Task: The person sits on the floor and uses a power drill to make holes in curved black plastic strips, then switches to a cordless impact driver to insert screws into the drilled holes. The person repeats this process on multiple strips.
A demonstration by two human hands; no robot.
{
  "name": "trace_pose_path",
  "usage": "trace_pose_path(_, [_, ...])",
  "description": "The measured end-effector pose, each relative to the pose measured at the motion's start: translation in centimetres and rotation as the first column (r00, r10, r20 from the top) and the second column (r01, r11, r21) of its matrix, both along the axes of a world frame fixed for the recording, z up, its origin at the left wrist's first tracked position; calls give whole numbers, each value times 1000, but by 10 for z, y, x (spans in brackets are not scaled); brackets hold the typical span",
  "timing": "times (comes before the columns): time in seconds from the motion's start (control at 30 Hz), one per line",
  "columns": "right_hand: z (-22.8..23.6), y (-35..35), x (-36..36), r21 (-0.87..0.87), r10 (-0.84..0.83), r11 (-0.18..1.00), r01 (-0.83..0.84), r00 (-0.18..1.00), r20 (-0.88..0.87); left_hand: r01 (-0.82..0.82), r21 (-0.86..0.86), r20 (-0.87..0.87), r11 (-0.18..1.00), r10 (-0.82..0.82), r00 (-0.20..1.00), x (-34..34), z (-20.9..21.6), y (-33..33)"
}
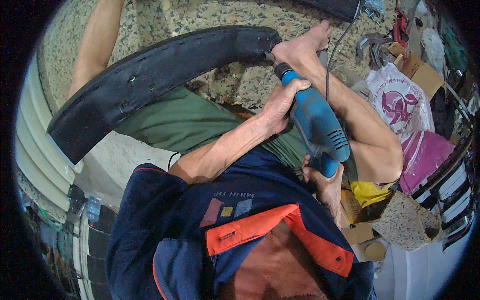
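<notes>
A blue power drill [312, 117] is gripped in both my hands. My left hand [282, 107] wraps round its front, just behind the black chuck [283, 69]. At the rear, my right hand [325, 182] closes around the handle. The chuck points at the right end of a long, curved, black upholstered piece [150, 80]; whether a bit touches it is hard to make out. That piece lies across my legs, with several small metal-ringed holes toward its left part. My bare foot [305, 45] rests against its right end.
A dark cable [334, 60] runs up past my shin. Metal brackets [372, 45], a cardboard box [422, 75], a white plastic bag [397, 100] and a purple bag [425, 157] crowd the right side. Speckled floor [240, 85] shows beyond the curved piece. A clear bottle [93, 209] stands at left.
</notes>
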State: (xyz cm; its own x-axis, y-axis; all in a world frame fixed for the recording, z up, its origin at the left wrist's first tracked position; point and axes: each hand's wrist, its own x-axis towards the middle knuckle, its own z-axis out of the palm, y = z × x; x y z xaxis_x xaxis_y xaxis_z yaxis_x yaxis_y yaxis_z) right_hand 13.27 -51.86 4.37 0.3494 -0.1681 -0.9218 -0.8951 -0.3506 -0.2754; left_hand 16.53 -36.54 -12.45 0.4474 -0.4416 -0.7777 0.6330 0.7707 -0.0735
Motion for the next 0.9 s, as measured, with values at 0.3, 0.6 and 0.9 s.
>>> trace_pose_path(0.3, [-11, -3, 2, -27, 28, 999, -28, 999, -16, -24, -21, 15, 999, 24, 1000, 4, -8, 3])
trace_pose_path(0.6, [-13, -5, 8, -62, 66, 996, -71, 995, -78, -18, -13, 5, 1000, 18, 1000, 6, -7, 3])
trace_pose_path(0.9, [-22, -7, 2, -51, 4, 999, -4, 1000, -4, -4, 23, -24, 1000, 5, 1000, 5, -10, 1])
